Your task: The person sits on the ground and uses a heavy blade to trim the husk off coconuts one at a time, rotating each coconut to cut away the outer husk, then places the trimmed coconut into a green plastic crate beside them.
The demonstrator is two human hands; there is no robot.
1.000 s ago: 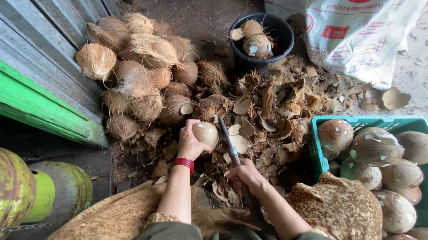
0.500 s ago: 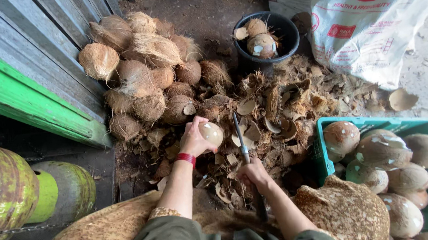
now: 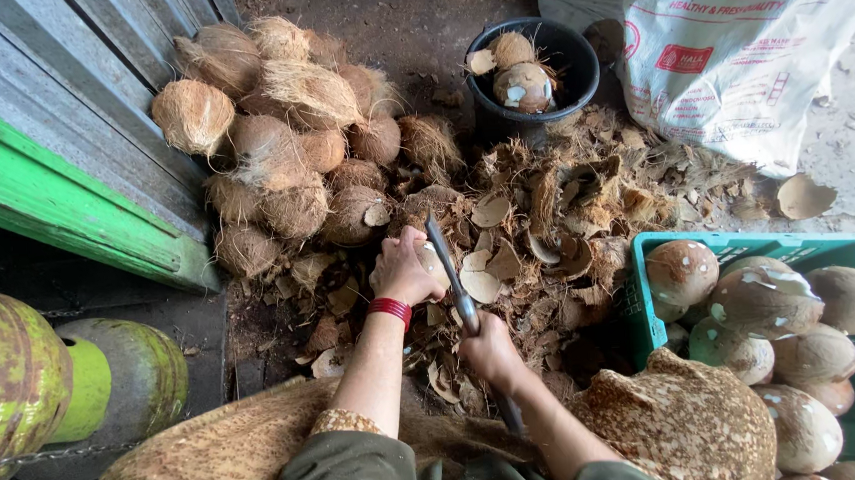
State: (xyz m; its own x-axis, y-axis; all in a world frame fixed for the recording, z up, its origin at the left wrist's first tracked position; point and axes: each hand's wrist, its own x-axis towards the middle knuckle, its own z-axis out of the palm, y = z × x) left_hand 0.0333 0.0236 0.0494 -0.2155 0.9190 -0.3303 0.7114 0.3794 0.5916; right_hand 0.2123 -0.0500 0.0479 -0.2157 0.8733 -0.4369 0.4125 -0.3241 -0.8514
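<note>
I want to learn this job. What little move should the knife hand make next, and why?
Probably a short chop down onto the coconut. The left hand grips it over the shell scraps, and the right hand holds the knife with its blade right beside the coconut.

I sit over a bare dirt floor (image 3: pixel 402 21) littered with dry brown husk scraps (image 3: pixel 565 200). On my left a grey corrugated metal wall (image 3: pixel 55 76) runs above a green painted beam (image 3: pixel 54 206). Below it lie two worn green gas cylinders (image 3: pixel 16 379). A white printed sack (image 3: pixel 736 58) leans at the far right. Flat, soft daylight falls everywhere.
</note>
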